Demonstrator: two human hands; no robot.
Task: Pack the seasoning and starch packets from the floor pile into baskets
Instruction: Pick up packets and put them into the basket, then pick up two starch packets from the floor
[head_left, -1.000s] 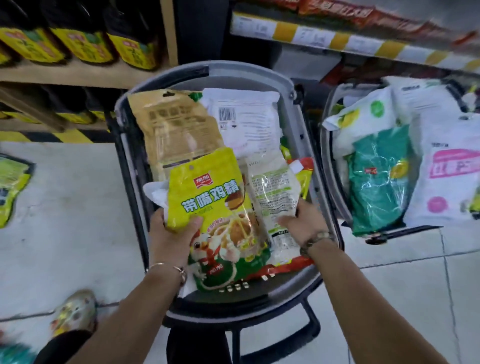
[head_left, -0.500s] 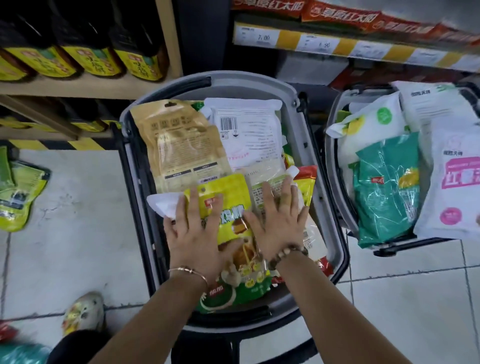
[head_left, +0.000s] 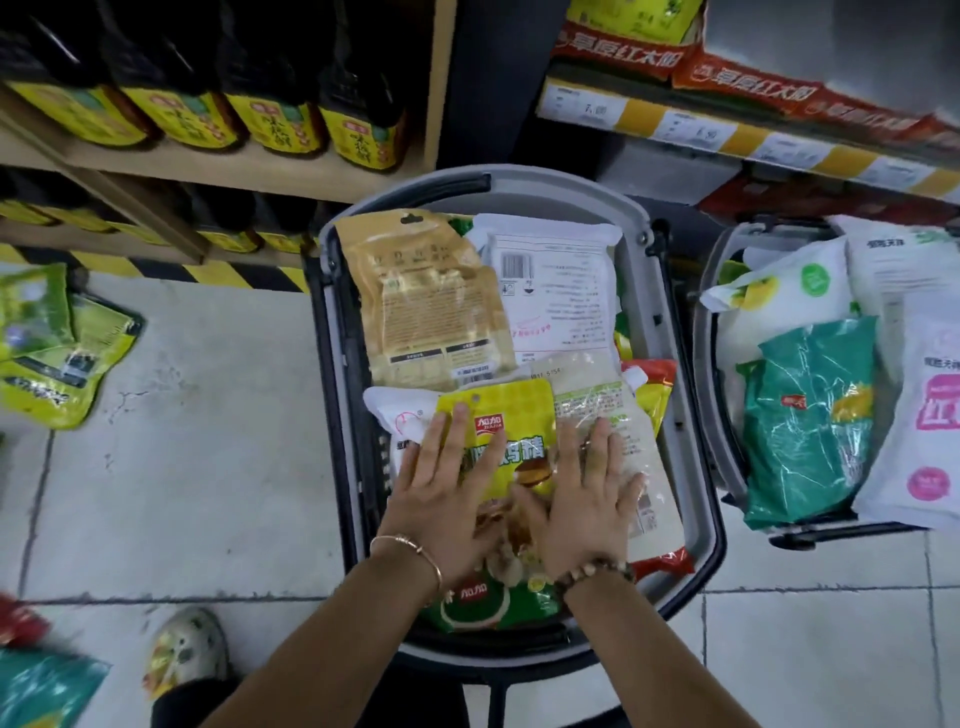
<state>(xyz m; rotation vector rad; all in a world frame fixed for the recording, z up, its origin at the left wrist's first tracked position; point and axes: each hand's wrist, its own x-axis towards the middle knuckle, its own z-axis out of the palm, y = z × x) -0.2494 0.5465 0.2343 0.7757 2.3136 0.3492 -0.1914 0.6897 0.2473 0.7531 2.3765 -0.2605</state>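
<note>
A grey basket (head_left: 670, 332) stands on the floor in front of me, filled with packets. On top near its front lies a yellow-green seasoning packet (head_left: 514, 415), with a clear pale packet (head_left: 597, 400) beside it on the right. My left hand (head_left: 447, 499) presses flat on the yellow-green packet, fingers straight and spread. My right hand (head_left: 587, 499) presses flat across that packet's right edge and the clear one. Behind them lie a tan packet (head_left: 426, 312) and a white packet (head_left: 561, 291).
A second basket (head_left: 706, 415) at the right holds white and green packets (head_left: 805, 415). Yellow-green packets (head_left: 57, 353) lie on the tiled floor at the left, more at the bottom left. Shelves of dark bottles (head_left: 208, 104) rise behind. My shoe (head_left: 182, 654) is at the lower left.
A second ago both hands held the packets upright over the basket. They laid them down and now press them flat; since half a second ago the hands have barely moved.
</note>
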